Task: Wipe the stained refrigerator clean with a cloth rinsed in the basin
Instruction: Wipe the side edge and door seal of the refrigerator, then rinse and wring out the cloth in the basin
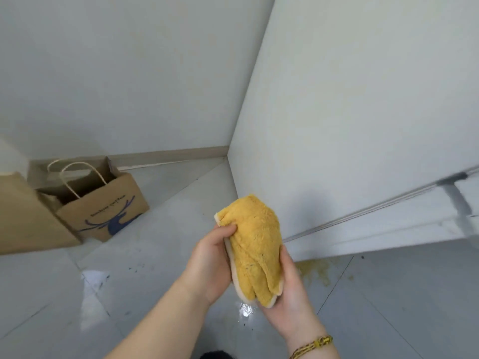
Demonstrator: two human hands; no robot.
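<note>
Two grips tight on cloth point(254, 244) — left hand point(210, 263), right hand point(290, 294) — paper bag point(103, 203) nearby, refrigerator point(350, 112) alongside.

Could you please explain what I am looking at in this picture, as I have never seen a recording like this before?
There is no machine here. A person wears a camera on the head, so this single picture looks forward and down over their own arms. The left hand and the right hand together hold a folded yellow cloth. The left thumb curls over its upper edge, and the right hand cups its lower end. The big white panel on the right is the refrigerator. Below is a glossy grey floor with a yellowish spill near the refrigerator's foot. A brown paper bag stands by the wall on the left. The right wrist wears a braided bracelet.
</note>
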